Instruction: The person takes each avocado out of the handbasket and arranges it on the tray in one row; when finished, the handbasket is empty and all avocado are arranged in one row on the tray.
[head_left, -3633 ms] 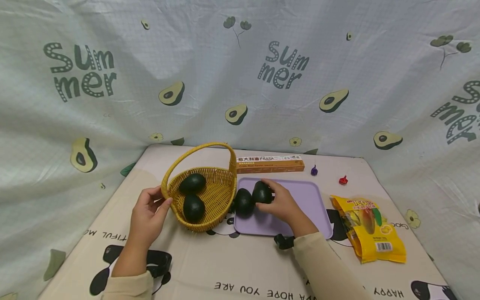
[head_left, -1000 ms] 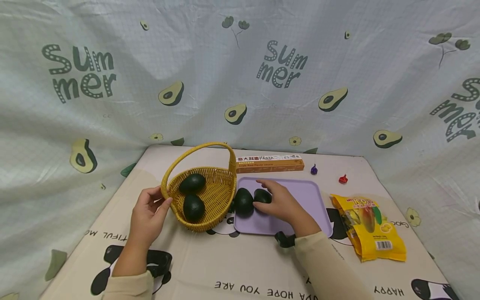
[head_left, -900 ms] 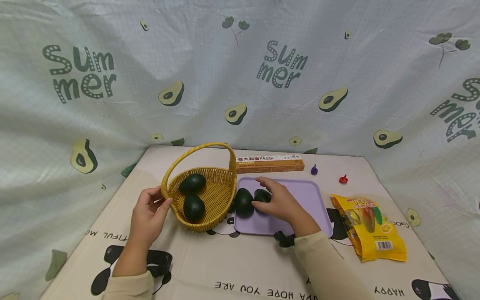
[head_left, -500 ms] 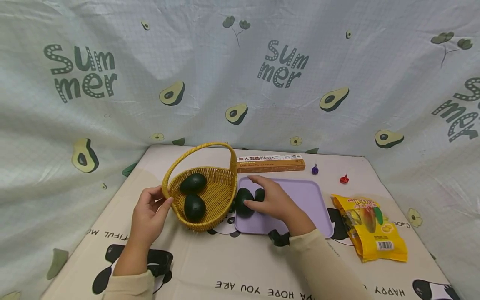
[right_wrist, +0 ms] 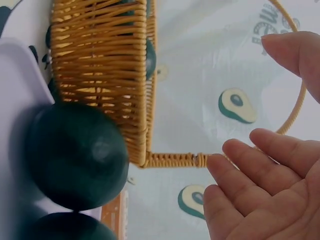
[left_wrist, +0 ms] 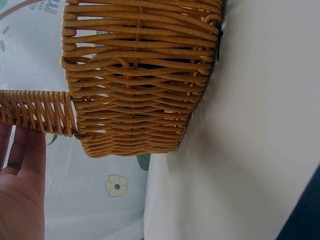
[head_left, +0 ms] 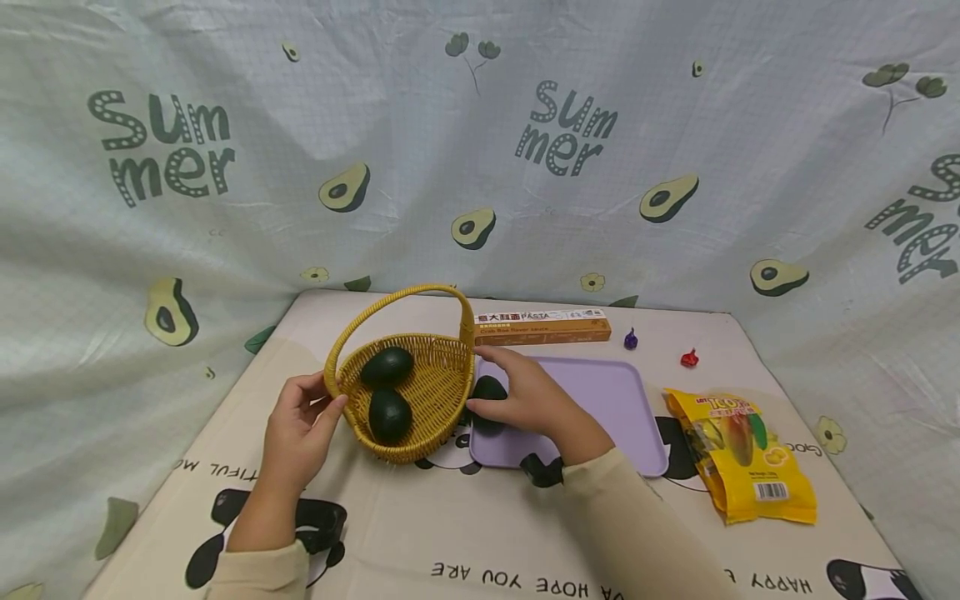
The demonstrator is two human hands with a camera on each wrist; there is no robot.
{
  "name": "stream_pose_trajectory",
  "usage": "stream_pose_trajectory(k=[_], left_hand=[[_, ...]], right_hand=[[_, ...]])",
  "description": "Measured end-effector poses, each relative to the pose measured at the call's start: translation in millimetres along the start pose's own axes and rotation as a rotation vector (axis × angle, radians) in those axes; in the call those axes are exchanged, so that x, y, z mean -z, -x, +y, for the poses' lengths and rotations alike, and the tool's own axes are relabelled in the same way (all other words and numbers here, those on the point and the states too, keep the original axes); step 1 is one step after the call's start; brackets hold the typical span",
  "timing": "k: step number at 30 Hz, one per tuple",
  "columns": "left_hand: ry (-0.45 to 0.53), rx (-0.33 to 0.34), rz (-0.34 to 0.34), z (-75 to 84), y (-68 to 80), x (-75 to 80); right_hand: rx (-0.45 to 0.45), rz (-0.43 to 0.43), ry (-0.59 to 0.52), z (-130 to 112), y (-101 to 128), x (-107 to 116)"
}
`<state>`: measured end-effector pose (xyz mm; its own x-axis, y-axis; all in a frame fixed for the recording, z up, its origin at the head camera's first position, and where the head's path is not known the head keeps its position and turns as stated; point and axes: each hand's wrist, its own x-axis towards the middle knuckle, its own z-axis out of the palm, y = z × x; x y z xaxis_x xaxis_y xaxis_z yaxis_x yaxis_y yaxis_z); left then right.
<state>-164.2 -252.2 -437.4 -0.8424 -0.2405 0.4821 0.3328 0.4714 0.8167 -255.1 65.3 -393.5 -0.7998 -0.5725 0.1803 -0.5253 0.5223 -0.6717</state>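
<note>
A yellow wicker basket [head_left: 442, 392] with a tall arched handle stands left of a lilac tray [head_left: 600, 408]. Two dark green avocados, one toward the back [head_left: 387, 366] and one in front [head_left: 389, 416], lie in it. At the handle's left foot, my left hand [head_left: 300, 425] grips the basket between thumb and fingers. My right hand [head_left: 540, 404] hovers over the tray with its fingers spread beside the handle's right side, holding nothing. Beneath it an avocado [head_left: 488, 389] is partly covered; the right wrist view shows this avocado [right_wrist: 77, 155] and another [right_wrist: 70, 229] touching it.
Behind the tray lies a pasta box [head_left: 542, 329]. Two small wrapped candies, purple [head_left: 631, 339] and red [head_left: 689, 358], sit at the back right. A yellow mango candy bag [head_left: 742, 458] lies right of the tray. Patterned cloth forms the backdrop.
My right hand has let go of the avocado on the tray and moved left toward the basket handle. My left hand has stayed on the basket.
</note>
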Motion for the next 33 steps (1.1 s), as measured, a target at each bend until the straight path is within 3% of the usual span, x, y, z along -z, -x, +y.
stream_pose_trajectory(k=[17, 33], left_hand=[[-0.002, -0.008, 0.006, -0.1, 1.4, -0.6], [-0.001, -0.009, 0.010, -0.8, 1.7, -0.6]], right_hand=[[0.035, -0.079, -0.069, -15.1, -18.7, -7.6], [0.064, -0.155, -0.046, -25.1, -38.3, -11.4]])
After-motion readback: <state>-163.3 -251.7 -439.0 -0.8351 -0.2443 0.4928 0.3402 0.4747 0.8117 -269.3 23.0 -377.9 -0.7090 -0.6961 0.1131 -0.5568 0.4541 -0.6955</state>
